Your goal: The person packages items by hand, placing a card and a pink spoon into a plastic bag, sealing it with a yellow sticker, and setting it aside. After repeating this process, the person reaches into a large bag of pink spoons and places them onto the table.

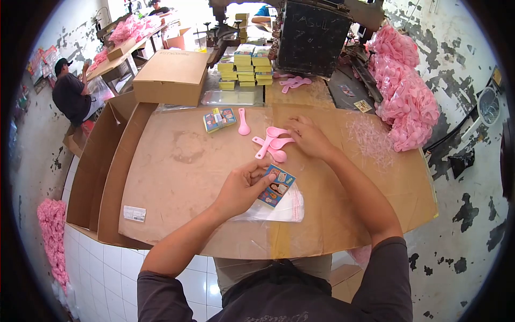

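Observation:
My left hand (240, 189) pinches a blue printed card (277, 186) between thumb and fingers, above a stack of clear plastic bags (294, 208). Just beyond it, several pink plastic measuring spoons (278, 155) lie in a loose, crossed pile on the cardboard. My right hand (309, 138) is at the right side of this pile, its bent fingers closed at the handle of one spoon; the fingertips are partly hidden. A single pink spoon (243, 122) lies apart to the left, beside a banded bundle of the same cards (219, 119).
Stacked card bundles (245, 65) and a closed carton (171, 75) stand at the back. A black metal box (311, 37) rises behind the table. Bagged pink spoons (402, 91) and plastic scraps (370, 134) are at right. A person (75, 91) sits at far left.

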The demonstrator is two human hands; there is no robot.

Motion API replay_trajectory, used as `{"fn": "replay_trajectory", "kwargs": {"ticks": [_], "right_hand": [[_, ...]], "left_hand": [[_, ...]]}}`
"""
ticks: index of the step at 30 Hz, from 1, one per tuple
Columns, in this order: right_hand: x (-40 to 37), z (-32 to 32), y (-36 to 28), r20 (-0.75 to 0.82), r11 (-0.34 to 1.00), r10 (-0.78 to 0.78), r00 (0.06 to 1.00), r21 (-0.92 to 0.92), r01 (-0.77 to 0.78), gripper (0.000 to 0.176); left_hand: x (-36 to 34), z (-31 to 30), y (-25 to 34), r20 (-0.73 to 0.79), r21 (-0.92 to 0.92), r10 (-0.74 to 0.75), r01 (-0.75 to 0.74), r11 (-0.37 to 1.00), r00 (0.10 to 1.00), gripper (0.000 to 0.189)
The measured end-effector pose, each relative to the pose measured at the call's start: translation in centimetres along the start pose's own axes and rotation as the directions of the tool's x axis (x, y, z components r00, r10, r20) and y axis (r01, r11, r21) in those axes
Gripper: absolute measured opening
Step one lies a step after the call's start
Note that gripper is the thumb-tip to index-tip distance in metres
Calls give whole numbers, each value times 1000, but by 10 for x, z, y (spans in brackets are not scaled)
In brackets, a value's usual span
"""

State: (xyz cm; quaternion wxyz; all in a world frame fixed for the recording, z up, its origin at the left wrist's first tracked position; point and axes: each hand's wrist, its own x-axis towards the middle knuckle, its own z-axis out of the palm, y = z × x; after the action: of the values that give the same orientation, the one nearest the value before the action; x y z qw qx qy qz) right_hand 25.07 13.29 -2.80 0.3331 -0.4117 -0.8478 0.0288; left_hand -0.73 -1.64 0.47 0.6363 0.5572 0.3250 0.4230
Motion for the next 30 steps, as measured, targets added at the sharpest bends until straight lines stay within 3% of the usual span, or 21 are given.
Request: {"fn": "replay_trajectory", "kwargs": {"ticks": [3, 8, 11, 14, 17, 22, 26, 28, 30], "right_hand": [[4, 4, 10, 88, 995, 31, 996, 90, -39, 24], [-1, -73, -51, 247, 925, 131, 960, 318, -208, 17], [-15, -116, -84, 362, 783, 191, 912, 505, -364, 15], [-25, -125, -96, 281, 790, 120, 952, 554, -263, 13], [-28, -125, -96, 282, 881, -20, 959, 459, -117, 12], [-25, -132, -119, 319, 928, -35, 947, 363, -88, 16], [-23, -121, -131, 285, 906, -140, 948, 423, 7, 33], [-29, -105, -143, 351, 762, -120, 929, 633, -141, 43], [-31, -98, -142, 410, 518, -159, 898, 809, -277, 50]], "left_hand": [[1, -7, -1, -9, -23, 20, -21, 1000, 1000, 37], [0, -8, 7, -25, -62, 46, -47, 997, 999, 31], [0, -7, 6, -23, -66, 22, -23, 998, 1000, 30], [-1, -4, 5, 0, -72, 18, -18, 997, 1000, 29], [-4, 0, 9, 35, -58, 19, -17, 998, 999, 27], [-6, -2, 5, 122, 0, -23, 23, 1000, 992, 29], [-7, 2, 6, 123, 26, -21, 18, 999, 992, 32], [-9, 4, 10, 125, 75, -13, 4, 997, 992, 32], [-7, 5, 5, 160, -21, 37, -34, 999, 986, 33]]}}
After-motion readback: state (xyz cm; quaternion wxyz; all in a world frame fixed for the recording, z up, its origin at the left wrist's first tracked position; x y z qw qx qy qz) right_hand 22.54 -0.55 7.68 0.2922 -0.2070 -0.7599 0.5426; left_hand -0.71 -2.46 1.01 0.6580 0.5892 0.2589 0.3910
